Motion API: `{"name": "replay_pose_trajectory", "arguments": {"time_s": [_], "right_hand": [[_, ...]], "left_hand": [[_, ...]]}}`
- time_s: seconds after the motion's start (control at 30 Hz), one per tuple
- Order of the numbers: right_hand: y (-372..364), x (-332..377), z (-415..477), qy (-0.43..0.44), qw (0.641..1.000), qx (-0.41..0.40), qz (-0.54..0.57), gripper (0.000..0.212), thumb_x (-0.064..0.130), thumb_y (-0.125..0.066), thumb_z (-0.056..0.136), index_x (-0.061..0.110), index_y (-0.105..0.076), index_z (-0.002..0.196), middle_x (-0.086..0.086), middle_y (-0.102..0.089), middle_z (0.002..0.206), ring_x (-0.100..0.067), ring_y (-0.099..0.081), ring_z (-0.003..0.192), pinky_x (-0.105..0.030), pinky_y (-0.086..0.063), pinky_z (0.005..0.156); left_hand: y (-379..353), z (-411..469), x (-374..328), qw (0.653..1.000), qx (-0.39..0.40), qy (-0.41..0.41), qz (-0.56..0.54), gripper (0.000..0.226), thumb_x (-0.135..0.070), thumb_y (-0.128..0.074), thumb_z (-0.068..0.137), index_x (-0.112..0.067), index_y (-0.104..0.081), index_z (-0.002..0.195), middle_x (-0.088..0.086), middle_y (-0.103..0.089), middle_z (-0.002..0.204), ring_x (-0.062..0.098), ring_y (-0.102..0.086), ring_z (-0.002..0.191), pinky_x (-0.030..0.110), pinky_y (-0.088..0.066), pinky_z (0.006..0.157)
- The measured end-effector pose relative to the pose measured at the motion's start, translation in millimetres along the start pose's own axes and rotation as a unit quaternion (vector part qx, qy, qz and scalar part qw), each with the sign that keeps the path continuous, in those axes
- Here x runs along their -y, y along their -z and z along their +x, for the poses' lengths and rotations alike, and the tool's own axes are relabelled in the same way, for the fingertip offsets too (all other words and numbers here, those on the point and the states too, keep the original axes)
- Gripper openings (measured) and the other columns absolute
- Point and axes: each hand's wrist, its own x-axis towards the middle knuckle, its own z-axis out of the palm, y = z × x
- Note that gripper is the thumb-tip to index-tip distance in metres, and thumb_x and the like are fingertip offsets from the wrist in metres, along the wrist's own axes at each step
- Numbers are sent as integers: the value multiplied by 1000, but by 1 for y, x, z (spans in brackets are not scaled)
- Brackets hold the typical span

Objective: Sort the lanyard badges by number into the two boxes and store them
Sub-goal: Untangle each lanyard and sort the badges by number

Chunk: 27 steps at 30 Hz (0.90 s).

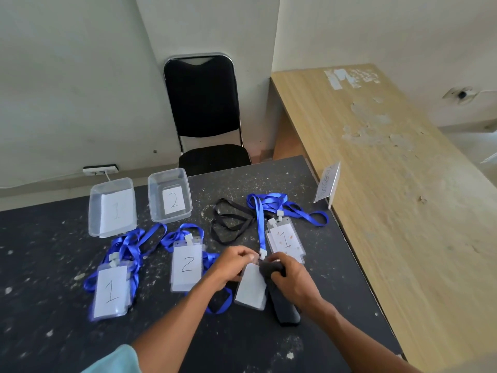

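Left hand (232, 266) pinches badge (251, 288) top; right hand (294, 281) grips black holder (282, 305); badge lengthwise, clip pointing away.

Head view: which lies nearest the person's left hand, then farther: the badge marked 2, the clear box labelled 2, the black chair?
1. Clear-sleeved paper badge marked 2, just beside the left hand, on its left.
2. Clear plastic box labelled 2, farther back, to the left.
3. Black padded chair, farthest back.

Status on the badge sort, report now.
Left grip pinches clear badge top; right grip holds dark holder. Box 1, box 2: labels only, no badges in. Left 1 pile, 2 pile, right 1 pile on table; boxes unobstructed.
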Motion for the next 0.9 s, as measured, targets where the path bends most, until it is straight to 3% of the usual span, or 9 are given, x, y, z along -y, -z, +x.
{"name": "replay_pose_trajectory", "arguments": {"time_s": [0.13,0.23,0.37,0.47,0.57,0.7,0.8,0.9], "right_hand": [[-15,-1,9,-3,997,-67,-40,25,15,-55,90,23,-55,114,0,-61,114,-19,-58,97,-36,-51,83],[-39,3,7,95,989,-33,-104,29,23,-52,95,32,-57,122,6,-61,117,-18,-57,105,-34,-51,87],[-37,1,-2,192,950,64,-239,37,22,-49,95,41,-57,125,13,-59,122,-18,-52,108,-32,-49,83],[-20,1,8,184,959,43,-209,34,22,-52,91,40,-62,117,15,-61,116,-15,-56,107,-32,-52,80],[-24,6,17,178,966,2,-187,42,16,-52,88,39,-61,122,12,-63,119,-17,-56,105,-31,-51,82],[-39,-10,-4,254,931,99,-243,43,16,-51,85,38,-63,119,10,-65,114,-18,-57,104,-34,-52,83],[-28,-24,-20,308,884,184,-301,40,29,-38,82,35,-65,112,10,-64,112,-19,-56,103,-37,-54,78],[-6,-24,-21,267,912,135,-279,31,35,-42,83,35,-65,104,16,-63,106,-9,-56,100,-34,-55,78]], "left_hand": [[2,5,9,999,-28,26,-24,18,-15,-56,97,-21,-72,101,1,-67,114,20,-66,100,36,-61,75],[2,7,16,998,-48,36,-31,17,-10,-56,98,-18,-71,98,8,-70,108,20,-67,92,43,-62,75],[0,8,21,996,-85,31,-27,19,-3,-53,97,-12,-69,97,1,-74,98,13,-69,94,46,-62,75],[-3,9,21,995,-96,23,-21,17,-5,-54,98,-13,-69,96,3,-70,96,14,-66,89,41,-63,70],[-5,10,20,994,-103,22,-26,18,-8,-55,98,-17,-70,93,6,-71,99,20,-67,93,44,-63,70],[-5,12,26,993,-115,14,-13,15,-6,-57,97,-16,-69,95,-1,-71,98,13,-66,93,41,-63,70],[-4,12,27,993,-112,13,-18,14,-6,-57,97,-14,-68,96,4,-70,100,16,-66,92,37,-63,63],[-4,12,27,994,-105,9,-30,15,-4,-56,98,-14,-67,95,8,-70,102,20,-69,93,41,-63,66]]}}
